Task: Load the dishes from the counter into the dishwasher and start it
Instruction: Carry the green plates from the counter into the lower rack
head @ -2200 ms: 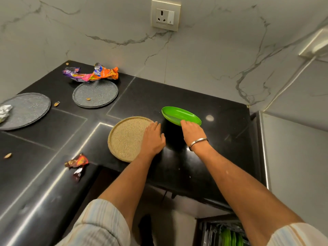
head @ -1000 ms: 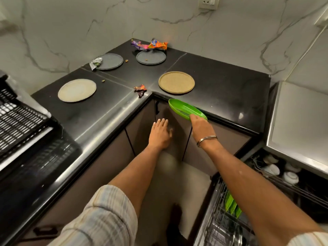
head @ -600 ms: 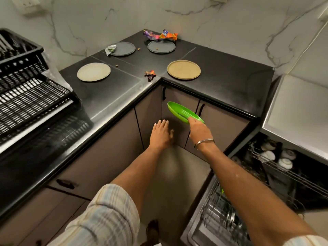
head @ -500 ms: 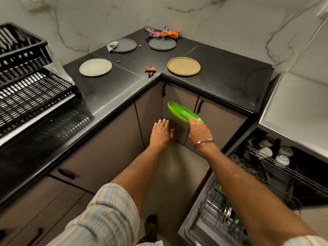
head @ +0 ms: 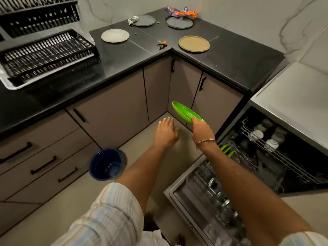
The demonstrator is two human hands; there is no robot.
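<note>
A green plate (head: 186, 113) is being held by its near rim in the right hand (head: 201, 130), the thumb lying on the upper face and the fingers presumably curled beneath, out of sight; it is being carried tilted in mid-air in front of the corner cabinet doors (head: 182, 89), well apart from the counter (head: 236, 59) and just to the left of the open dishwasher (head: 248, 166). The left hand (head: 166, 134) is being kept open and empty, fingers extended, over the floor. The plate is being judged light and stiff, most likely moulded plastic: a one-handed rim pinch appears sufficient and breakage is little to be feared, though the glossy surface may be slippery. The rim is being treated as the sensible place of hold, since it leaves the opposite edge free to be slotted between the tines of the lower rack (head: 218, 183), beside the green plates (head: 228, 150) already standing there. Four plates are being left on the counter: a tan plate (head: 194, 43), a pale plate (head: 115, 35) and two grey plates (head: 179, 22). These look heavier and more fragile, so a firmer grip, perhaps two-handed, is being suggested for them.
</note>
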